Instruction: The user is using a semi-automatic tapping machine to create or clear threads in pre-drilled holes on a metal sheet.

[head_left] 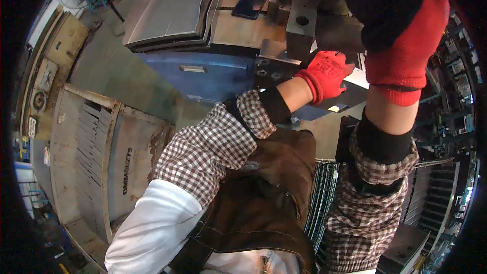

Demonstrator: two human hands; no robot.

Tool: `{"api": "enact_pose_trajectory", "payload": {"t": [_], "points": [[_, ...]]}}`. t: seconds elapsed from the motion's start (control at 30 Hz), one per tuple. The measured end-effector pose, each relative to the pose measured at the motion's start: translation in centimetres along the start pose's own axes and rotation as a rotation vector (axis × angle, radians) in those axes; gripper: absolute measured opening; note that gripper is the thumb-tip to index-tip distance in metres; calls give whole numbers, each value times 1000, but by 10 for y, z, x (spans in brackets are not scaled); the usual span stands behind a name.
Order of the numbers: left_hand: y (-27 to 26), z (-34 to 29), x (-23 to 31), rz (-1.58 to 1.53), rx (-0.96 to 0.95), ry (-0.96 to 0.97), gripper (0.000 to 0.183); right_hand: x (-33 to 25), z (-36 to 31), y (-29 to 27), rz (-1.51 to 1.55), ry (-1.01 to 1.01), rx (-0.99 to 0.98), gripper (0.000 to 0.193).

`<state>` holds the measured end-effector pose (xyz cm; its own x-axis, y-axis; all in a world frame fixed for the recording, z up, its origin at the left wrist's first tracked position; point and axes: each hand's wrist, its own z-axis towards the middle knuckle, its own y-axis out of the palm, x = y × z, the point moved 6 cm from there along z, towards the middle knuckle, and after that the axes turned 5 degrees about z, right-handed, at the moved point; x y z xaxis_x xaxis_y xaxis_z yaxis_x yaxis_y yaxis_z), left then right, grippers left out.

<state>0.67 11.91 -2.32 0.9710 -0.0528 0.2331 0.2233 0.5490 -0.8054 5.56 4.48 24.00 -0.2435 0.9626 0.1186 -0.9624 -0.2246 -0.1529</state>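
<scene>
My left hand (pixel 328 75), in a red glove, rests at a dark metal plate with holes (pixel 271 71) beside an upright steel block (pixel 301 25). Its fingers bend over the plate, with the thumb on the near side. Raised close to the camera at the upper right is my right hand (pixel 406 35), in a red glove with a black coated part. The fingers of that hand are lost in the dark upper edge, so what they touch cannot be seen. A bright flat piece (pixel 358 72) shows just right of the left hand.
A blue cabinet (pixel 203 73) carries a grey sheet-metal cover (pixel 175 7) and a dark phone (pixel 250 3). A rusty metal bin (pixel 137 160) stands at the left. Near my right forearm is a wire basket (pixel 323 198). Shelving (pixel 451 122) lines the right side.
</scene>
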Motion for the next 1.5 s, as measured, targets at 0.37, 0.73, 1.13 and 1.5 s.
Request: {"api": "enact_pose_trajectory", "payload": {"t": [0.37, 0.73, 1.13, 1.5], "points": [[1, -1, 8, -202, 122, 54, 46, 3, -15, -8, 150, 203, 82, 46], [-29, -4, 9, 61, -13, 0, 46, 132, -179, -19, 515, 1020, 356, 45], [-21, 1, 10, 84, -21, 46, 42, 208, -310, 5, 267, 1221, -187, 47], [-18, 4, 5, 55, -44, 25, 49, 203, -300, 11, 183, 1395, -168, 57]]}}
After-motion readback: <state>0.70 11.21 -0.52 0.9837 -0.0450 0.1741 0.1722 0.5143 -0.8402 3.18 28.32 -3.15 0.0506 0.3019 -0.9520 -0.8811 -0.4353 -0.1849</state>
